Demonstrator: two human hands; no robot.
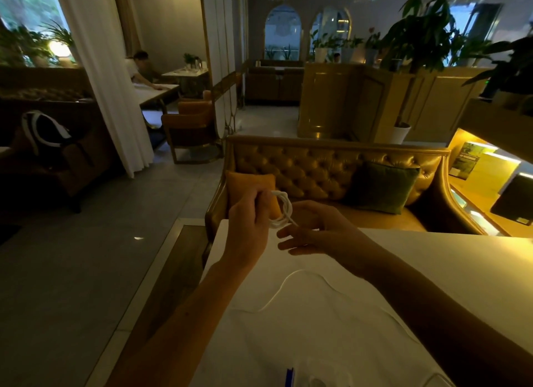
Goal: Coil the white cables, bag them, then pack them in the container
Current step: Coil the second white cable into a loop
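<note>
My left hand (250,222) is raised above the far edge of the white table (432,271) and grips a small coil of white cable (284,210) with several loops. My right hand (314,231) sits just right of the coil, fingers spread and pointing left, with the cable's free end running past its fingertips. Another white cable (284,288) lies loose on the table in a long curve under my forearms. A clear bag with a blue strip (290,378) shows at the bottom edge. No container is in view.
A tufted gold sofa (317,167) with an orange cushion (248,184) and a green cushion (380,184) stands beyond the table. Grey floor lies to the left. A person sits at a far table (155,91). A lit counter (490,179) is at right.
</note>
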